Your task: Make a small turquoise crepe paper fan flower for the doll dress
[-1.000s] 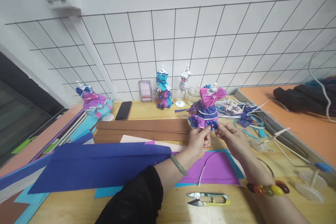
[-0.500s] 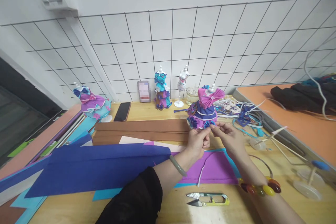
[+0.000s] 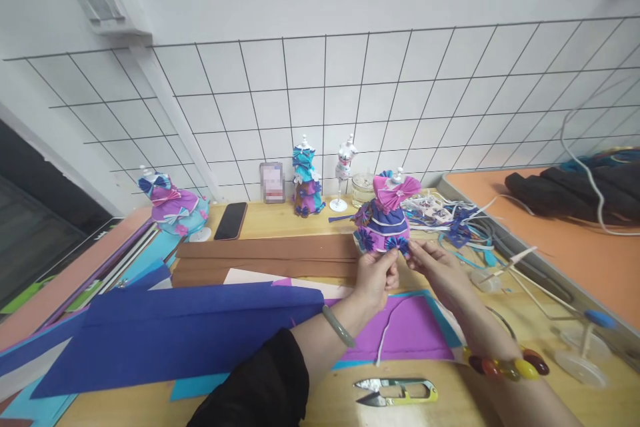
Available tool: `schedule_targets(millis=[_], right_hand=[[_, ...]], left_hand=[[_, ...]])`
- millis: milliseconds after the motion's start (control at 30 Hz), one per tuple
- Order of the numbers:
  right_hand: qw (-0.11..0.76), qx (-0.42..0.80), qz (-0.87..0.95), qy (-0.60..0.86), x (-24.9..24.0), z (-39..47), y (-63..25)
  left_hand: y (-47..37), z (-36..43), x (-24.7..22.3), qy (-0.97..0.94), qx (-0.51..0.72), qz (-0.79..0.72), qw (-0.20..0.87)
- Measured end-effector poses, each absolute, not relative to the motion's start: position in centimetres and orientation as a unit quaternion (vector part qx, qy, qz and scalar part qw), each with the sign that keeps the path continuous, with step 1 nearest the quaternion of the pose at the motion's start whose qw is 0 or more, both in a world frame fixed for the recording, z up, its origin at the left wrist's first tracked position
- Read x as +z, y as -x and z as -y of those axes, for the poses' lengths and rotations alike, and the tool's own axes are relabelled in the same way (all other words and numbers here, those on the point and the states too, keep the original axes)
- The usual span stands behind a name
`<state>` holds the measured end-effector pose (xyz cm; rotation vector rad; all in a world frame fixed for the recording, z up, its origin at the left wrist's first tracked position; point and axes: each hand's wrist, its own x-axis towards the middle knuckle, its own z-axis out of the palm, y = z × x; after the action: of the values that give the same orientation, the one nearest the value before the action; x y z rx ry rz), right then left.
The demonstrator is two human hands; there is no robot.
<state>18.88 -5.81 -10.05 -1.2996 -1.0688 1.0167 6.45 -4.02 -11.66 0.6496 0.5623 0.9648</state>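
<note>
Left hand [image 3: 373, 280] pinches the lower edge of a dark blue rosette [image 3: 397, 244] between thumb and forefinger, at the hem of a small pink, purple and blue dress [image 3: 391, 221]. The dress is on a miniature white mannequin [image 3: 398, 175], right of centre on a wooden table [image 3: 300, 407], with brown fabric strips [image 3: 270, 250] to its left. Right hand [image 3: 443, 270] curls just beside the rosette, thumb and forefinger close together; whether they grip something thin, I cannot tell. Within the last half second, its fingertips have shifted from the rosette to just past its right edge, which seems to leave the left hand alone steadying it. Nearer the viewer lie purple fabric [image 3: 415, 340], a white cord [image 3: 385, 329] across it, and yellow-handled snips [image 3: 400, 401], untouched.
</note>
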Motion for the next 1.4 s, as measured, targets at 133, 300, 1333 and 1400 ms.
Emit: schedule_targets(millis=[133,300,1333,1400], right_hand=[[0.558,0.366,0.471,0.577,-9.3,6.1,-19.8],[0.549,0.274,0.486,0.622,-7.4,6.9,-20.5],[0.332,-0.07,0.679,0.651,7.7,0.6,-14.7],[0.332,-0.041,0.681,0.652,9.0,0.7,-13.1]], left_hand=[[-6.3,4.2,-11.6,-0.304,0.443,-0.252,0.805],[-6.4,4.2,-11.6,-0.269,0.443,-0.276,0.809],[-6.6,5.7,-12.8,-0.425,0.246,-0.267,0.829],[-6.5,5.8,-13.3,-0.478,0.226,-0.271,0.804]])
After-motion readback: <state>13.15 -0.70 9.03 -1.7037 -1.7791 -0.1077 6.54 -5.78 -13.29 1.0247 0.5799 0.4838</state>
